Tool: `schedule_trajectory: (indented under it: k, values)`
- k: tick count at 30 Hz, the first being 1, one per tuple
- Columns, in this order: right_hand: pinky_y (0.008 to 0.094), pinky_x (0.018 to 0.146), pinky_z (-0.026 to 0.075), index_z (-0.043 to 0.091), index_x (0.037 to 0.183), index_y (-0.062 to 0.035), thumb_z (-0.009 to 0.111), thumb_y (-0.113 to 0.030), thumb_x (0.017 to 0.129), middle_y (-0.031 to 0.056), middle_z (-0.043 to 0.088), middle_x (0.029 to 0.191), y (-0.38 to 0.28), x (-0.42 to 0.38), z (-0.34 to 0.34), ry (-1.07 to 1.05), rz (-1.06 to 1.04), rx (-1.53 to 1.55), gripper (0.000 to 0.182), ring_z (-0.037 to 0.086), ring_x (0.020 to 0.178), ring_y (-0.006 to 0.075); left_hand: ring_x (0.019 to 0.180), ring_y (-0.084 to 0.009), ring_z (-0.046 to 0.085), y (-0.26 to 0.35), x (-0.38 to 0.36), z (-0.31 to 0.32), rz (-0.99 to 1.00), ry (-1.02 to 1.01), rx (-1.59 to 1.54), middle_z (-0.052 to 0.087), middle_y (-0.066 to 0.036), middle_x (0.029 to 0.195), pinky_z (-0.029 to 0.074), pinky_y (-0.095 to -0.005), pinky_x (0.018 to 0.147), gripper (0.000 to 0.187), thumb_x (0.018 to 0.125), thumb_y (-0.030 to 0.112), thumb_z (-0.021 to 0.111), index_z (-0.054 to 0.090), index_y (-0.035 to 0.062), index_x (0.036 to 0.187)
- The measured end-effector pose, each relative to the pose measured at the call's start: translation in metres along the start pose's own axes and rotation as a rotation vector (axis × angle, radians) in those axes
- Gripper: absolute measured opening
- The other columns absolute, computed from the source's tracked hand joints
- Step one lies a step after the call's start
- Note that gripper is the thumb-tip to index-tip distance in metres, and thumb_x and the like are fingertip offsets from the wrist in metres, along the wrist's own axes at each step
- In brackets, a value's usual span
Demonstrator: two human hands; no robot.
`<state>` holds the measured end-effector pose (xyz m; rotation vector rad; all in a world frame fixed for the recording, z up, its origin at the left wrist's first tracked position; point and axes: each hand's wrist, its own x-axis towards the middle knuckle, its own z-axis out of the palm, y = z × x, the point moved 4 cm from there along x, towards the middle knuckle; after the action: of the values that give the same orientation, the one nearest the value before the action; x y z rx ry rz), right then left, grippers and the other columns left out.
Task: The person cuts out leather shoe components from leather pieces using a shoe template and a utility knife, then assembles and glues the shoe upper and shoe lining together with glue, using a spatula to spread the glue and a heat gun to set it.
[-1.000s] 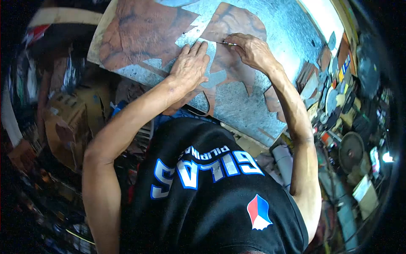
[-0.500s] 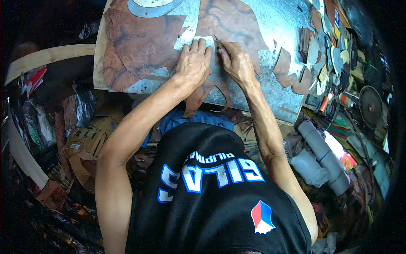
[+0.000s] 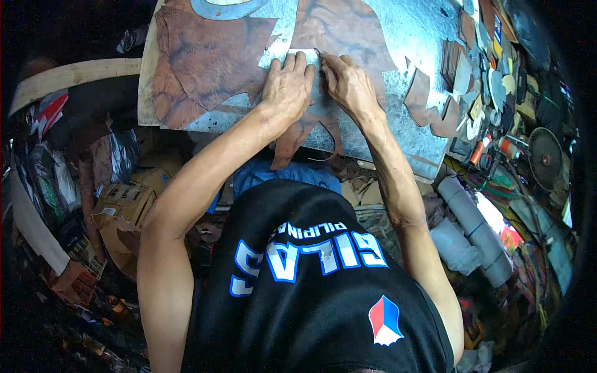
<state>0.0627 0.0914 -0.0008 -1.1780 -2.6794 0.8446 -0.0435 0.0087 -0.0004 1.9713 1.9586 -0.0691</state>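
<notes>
Worn, blue-grey metal sheeting (image 3: 420, 37) covers the worktop across the top of the frame, with a cardboard box (image 3: 127, 202) at left centre and a rolled grey mat (image 3: 476, 230) at lower right. At top centre lies a brown, dark-veined sheet (image 3: 342, 28), probably leather; another brown sheet (image 3: 214, 59) spreads at upper left, and small cut pieces (image 3: 420, 93) lie toward the right. For clean work here, I'd judge that the pale pattern piece (image 3: 305, 54) needs firm, even pressure, while the slim dark tool (image 3: 319, 55) runs snug along its edge with its angle steady and the fingers well clear of its tip. The left hand (image 3: 286, 90) is laid flat, fingers extended and slightly parted over the pattern piece. Just beside it, the right hand (image 3: 349, 87) is curled closed around the tool, thumb and forefinger pinching it near the tip. The two hands are near each other but apart.
</notes>
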Motion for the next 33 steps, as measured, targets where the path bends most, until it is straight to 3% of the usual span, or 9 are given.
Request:
schedule_trajectory:
  k: [7, 16, 18, 28, 30, 33]
  values:
    - [0.0464, 0.074, 0.053, 0.064, 0.115, -0.004, 0.057, -0.014, 0.092, 0.0225, 0.066, 0.1, -0.002, -0.001, -0.003, -0.015, -0.035, -0.019, 0.026, 0.065, 0.086, 0.0424, 0.125, -0.0308, 0.046, -0.003, -0.001, 0.001, -0.002, -0.004, -0.048, 0.046, -0.02, 0.134, 0.04, -0.0469, 0.096, 0.068, 0.076, 0.037, 0.078, 0.053, 0.0011, 0.129]
    - [0.0478, 0.076, 0.05, 0.064, 0.112, 0.0005, 0.059, -0.013, 0.09, 0.027, 0.065, 0.095, -0.014, -0.037, 0.0, -0.019, 0.146, 0.09, 0.026, 0.063, 0.087, 0.0452, 0.125, -0.0316, 0.046, -0.003, 0.0, 0.001, 0.027, 0.029, -0.034, 0.047, -0.02, 0.134, 0.039, -0.0488, 0.097, 0.068, 0.076, 0.037, 0.078, 0.053, 0.003, 0.13]
    - [0.0502, 0.073, 0.052, 0.064, 0.111, -0.003, 0.058, -0.015, 0.09, 0.0272, 0.065, 0.096, -0.017, -0.043, 0.0, 0.048, 0.118, 0.074, 0.025, 0.064, 0.084, 0.0452, 0.124, -0.0318, 0.046, -0.004, 0.0, 0.001, 0.029, 0.021, -0.042, 0.048, -0.02, 0.131, 0.038, -0.0493, 0.096, 0.068, 0.076, 0.037, 0.078, 0.053, 0.0031, 0.129]
    - [0.0494, 0.076, 0.052, 0.063, 0.113, -0.0019, 0.058, -0.014, 0.089, 0.0291, 0.064, 0.098, -0.024, -0.058, 0.007, 0.07, 0.142, 0.077, 0.027, 0.064, 0.086, 0.0455, 0.12, -0.0312, 0.048, -0.006, 0.0, 0.006, 0.063, 0.091, -0.033, 0.05, -0.019, 0.123, 0.038, -0.0482, 0.094, 0.066, 0.075, 0.039, 0.079, 0.055, 0.0013, 0.124]
    - [0.0464, 0.082, 0.05, 0.065, 0.111, 0.0037, 0.058, -0.012, 0.09, 0.0291, 0.065, 0.098, -0.028, -0.062, 0.007, 0.064, 0.202, 0.094, 0.027, 0.063, 0.093, 0.0452, 0.119, -0.0311, 0.049, -0.007, 0.0, 0.006, 0.066, 0.099, -0.029, 0.051, -0.019, 0.122, 0.038, -0.048, 0.093, 0.066, 0.075, 0.039, 0.078, 0.056, 0.0013, 0.123]
    - [0.0465, 0.083, 0.05, 0.065, 0.111, 0.004, 0.059, -0.012, 0.09, 0.0291, 0.065, 0.097, -0.033, -0.068, 0.006, 0.045, 0.235, 0.132, 0.027, 0.063, 0.094, 0.0452, 0.117, -0.0308, 0.05, -0.006, 0.001, 0.007, 0.068, 0.114, -0.016, 0.051, -0.018, 0.12, 0.039, -0.0476, 0.092, 0.065, 0.075, 0.04, 0.078, 0.056, 0.0014, 0.123]
